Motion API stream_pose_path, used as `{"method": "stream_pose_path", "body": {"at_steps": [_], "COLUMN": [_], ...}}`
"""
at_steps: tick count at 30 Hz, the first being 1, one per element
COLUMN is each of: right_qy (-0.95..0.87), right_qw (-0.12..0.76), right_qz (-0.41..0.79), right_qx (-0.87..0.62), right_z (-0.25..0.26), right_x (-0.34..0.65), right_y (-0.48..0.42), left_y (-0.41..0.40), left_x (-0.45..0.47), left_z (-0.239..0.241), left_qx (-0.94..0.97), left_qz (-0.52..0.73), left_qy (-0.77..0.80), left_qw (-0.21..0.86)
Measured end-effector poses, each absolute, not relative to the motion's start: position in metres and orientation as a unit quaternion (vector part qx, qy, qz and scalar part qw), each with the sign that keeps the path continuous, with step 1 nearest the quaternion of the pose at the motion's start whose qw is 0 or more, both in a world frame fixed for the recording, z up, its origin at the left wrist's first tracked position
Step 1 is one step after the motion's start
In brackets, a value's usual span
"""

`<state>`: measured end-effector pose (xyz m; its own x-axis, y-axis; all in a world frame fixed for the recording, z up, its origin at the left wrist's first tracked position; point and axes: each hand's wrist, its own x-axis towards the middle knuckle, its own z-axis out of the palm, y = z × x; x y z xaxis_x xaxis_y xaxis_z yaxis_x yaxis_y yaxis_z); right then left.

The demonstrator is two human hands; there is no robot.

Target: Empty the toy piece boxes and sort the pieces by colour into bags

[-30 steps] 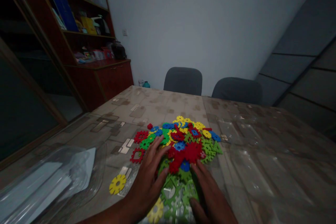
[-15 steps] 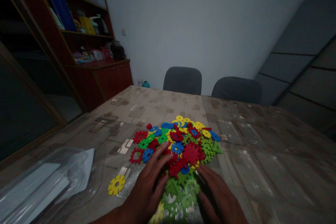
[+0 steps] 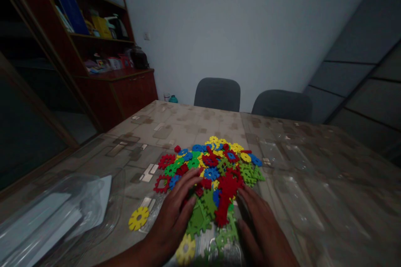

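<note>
On the patterned tabletop point(image 3: 184, 127), spread in a low mound between left hand point(image 3: 172, 217) and right hand point(image 3: 261, 225): toothed and petal-edged plastic building pieces point(image 3: 211, 173) in red, blue, yellow and green. On the left, with fingers gently curved over the nearer pieces and thumb set apart; on the right, with fingers close together and thumb spread off from them. Seemingly clamped on nothing; cannot tell about light contact at the fingertips. Placed on opposite flanks, probably for hemming in loose pieces prone to sliding. Between the hands, seemingly joined: an elongated red cluster point(image 3: 223, 204). Farther left, apart from the mound: a lone yellow flower-shaped disc point(image 3: 138, 218), then clear plastic packaging point(image 3: 75, 196), perhaps laid aside for elbow room.
</note>
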<state>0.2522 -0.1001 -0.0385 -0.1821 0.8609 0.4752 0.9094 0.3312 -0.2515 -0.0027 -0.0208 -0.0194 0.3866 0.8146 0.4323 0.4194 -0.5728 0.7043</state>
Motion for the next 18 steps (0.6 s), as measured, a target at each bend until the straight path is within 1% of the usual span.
{"method": "stream_pose_path", "body": {"at_steps": [4, 8, 11, 15, 18], "right_qy": [-0.759, -0.773, -0.770, -0.723, -0.719], "right_qw": [0.299, 0.321, 0.304, 0.261, 0.269], "right_qz": [-0.015, 0.004, -0.033, -0.078, -0.080], "right_qx": [-0.578, -0.548, -0.559, -0.634, -0.636], "right_z": [-0.056, -0.053, -0.042, -0.040, -0.045], "right_x": [0.234, 0.231, 0.239, 0.234, 0.223], "right_y": [-0.100, -0.097, -0.093, -0.084, -0.079], "left_y": [-0.017, -0.016, -0.018, -0.023, -0.024], "left_x": [-0.001, -0.001, -0.001, -0.002, -0.002], "left_z": [-0.012, -0.012, -0.016, -0.024, -0.030], "left_qx": [0.740, 0.721, 0.753, 0.821, 0.841], "left_qz": [0.423, 0.414, 0.406, 0.370, 0.357], "left_qy": [0.428, 0.436, 0.412, 0.360, 0.343], "left_qw": [0.300, 0.344, 0.314, 0.244, 0.219]}}
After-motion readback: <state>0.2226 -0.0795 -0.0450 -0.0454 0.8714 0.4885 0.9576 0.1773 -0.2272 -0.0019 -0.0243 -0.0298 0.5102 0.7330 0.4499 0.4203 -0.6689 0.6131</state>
